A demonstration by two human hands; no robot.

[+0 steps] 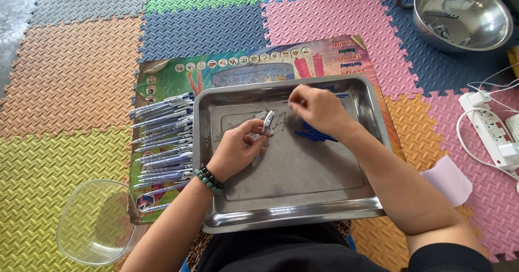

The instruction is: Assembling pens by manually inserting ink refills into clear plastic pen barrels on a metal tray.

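You see floor of interlocking foam mats (70, 72), orange, yellow, green, blue, pink; white power strip (489, 126) at right; daylight even.

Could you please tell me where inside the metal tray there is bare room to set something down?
The rectangular steel tray is bare across its near half, below the left hand. The far right is crowded: the right hand hovers over the thin blue pen refills. Left of the tray, blue-and-white pens fill the mat.

Bright daylight, perhaps slight edge blur
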